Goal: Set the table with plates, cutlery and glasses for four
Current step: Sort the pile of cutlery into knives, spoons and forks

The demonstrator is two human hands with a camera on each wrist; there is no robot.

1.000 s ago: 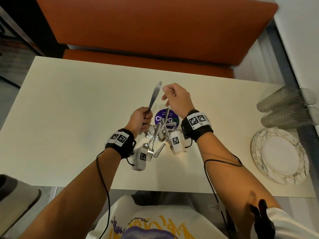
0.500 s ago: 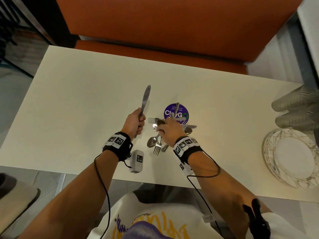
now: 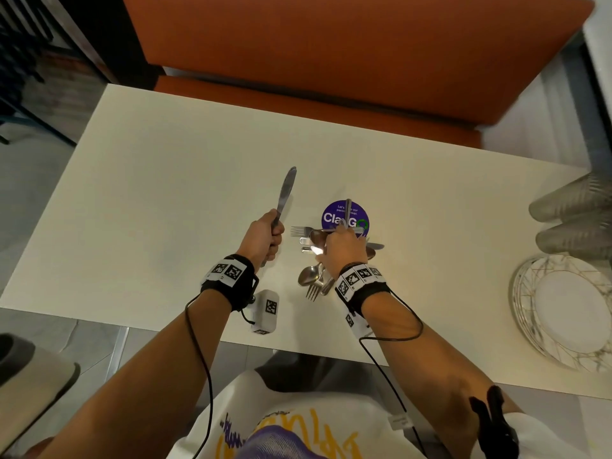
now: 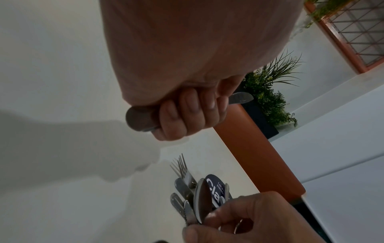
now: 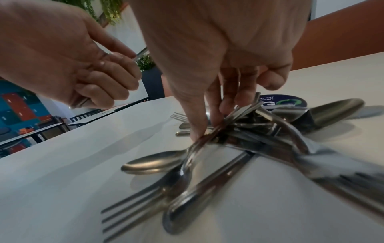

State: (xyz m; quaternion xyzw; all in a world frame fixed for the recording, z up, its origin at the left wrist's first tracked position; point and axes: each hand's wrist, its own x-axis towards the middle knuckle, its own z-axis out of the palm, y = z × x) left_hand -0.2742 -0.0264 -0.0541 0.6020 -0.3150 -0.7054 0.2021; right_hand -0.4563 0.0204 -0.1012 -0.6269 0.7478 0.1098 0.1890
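My left hand [image 3: 272, 234] grips a table knife [image 3: 286, 193] by the handle, blade pointing up and away; the fist round the handle [image 4: 188, 115] shows in the left wrist view. To its right a pile of cutlery [image 3: 313, 279] lies crossed on the cream table [image 3: 149, 200], with spoons, forks and knives. My right hand [image 3: 335, 232] is down on the pile. In the right wrist view its thumb and fingers [image 5: 226, 105] pinch handles in the pile, above a spoon [image 5: 149, 162] and a fork [image 5: 133, 212]. Which piece they hold I cannot tell.
A round purple sticker [image 3: 344, 214] lies under the far side of the pile. A stack of patterned plates [image 3: 569, 309] sits at the table's right edge, with stacked glasses [image 3: 576, 226] lying behind it. An orange bench [image 3: 331, 61] runs along the far side.
My right hand has come down from above the pile onto the cutlery and taken hold of handles. The left hand has kept the knife upright, a little further left of the pile.
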